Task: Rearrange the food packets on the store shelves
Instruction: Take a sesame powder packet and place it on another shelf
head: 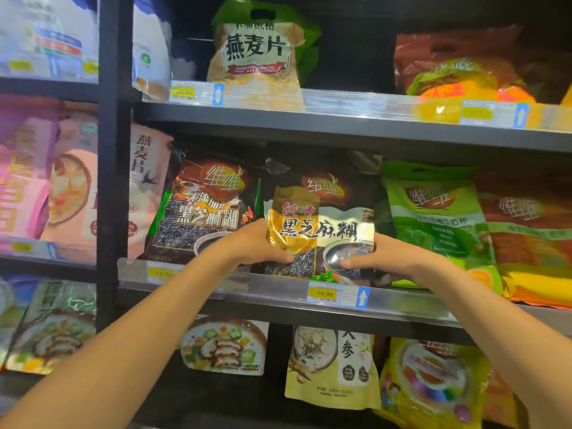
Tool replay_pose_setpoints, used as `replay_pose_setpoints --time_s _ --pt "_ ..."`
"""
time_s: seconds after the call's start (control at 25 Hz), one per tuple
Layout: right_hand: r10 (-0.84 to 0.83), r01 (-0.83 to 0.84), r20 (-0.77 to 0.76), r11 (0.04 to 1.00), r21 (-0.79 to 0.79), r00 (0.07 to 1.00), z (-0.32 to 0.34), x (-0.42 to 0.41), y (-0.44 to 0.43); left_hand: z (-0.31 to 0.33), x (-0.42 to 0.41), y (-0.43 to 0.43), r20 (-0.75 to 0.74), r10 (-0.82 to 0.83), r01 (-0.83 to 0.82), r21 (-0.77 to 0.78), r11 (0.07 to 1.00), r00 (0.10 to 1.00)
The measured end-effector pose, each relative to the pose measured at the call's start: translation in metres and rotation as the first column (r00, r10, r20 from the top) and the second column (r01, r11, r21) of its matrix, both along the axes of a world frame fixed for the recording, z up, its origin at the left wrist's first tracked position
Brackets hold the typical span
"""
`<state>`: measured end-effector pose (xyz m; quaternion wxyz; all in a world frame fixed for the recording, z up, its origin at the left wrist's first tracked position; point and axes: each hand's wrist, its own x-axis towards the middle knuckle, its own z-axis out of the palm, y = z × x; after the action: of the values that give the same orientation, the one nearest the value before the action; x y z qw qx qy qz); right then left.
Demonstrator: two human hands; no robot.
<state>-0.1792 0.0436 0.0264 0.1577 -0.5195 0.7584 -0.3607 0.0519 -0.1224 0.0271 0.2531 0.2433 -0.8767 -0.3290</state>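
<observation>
Clasped between my left grip (260,244) and right grip (393,258), the gold black sesame paste packet (318,212) stands centre frame on the middle shelf (247,284); nearly seated, I reckon, more packets likely remain.

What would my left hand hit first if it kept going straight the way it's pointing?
The left hand grips the gold packet, so that is met first and would be pushed along. Beyond, probably whatever stands behind on the shelf; depth is unclear there.
</observation>
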Motion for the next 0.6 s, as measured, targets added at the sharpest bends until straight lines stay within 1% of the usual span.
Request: replay_pose_setpoints --time_s 0.04,0.12,0.24,0.32,0.44,0.6 --pt "0.03 -0.028 -0.061 0.999 0.036 0.998 0.0 0.002 0.003 0.0 0.001 -0.002 0.064 0.01 -0.009 -0.018 1.0 0.998" --pt "0.055 -0.049 -0.14 0.998 0.042 0.989 -0.003 0.005 0.005 0.001 0.002 -0.007 0.195 0.05 -0.033 -0.089 0.995 0.979" --pt "0.043 -0.051 -0.209 0.998 -0.031 0.977 -0.008 0.005 0.004 0.001 0.0 -0.014 0.275 0.057 -0.027 -0.113 0.993 0.96" --pt "0.029 -0.048 -0.239 0.996 -0.073 0.971 -0.013 0.0 0.002 -0.001 -0.002 -0.015 0.286 0.094 -0.053 -0.148 0.987 0.954" --pt "-0.064 0.033 -0.307 0.994 -0.105 0.95 -0.017 -0.007 -0.004 -0.005 -0.009 -0.011 0.245 0.141 -0.093 -0.197 0.976 0.959" --pt "-0.159 0.133 -0.373 0.987 -0.094 0.914 -0.015 -0.012 -0.012 -0.008 -0.021 -0.009 0.217 0.195 -0.141 -0.241 0.96 0.956"
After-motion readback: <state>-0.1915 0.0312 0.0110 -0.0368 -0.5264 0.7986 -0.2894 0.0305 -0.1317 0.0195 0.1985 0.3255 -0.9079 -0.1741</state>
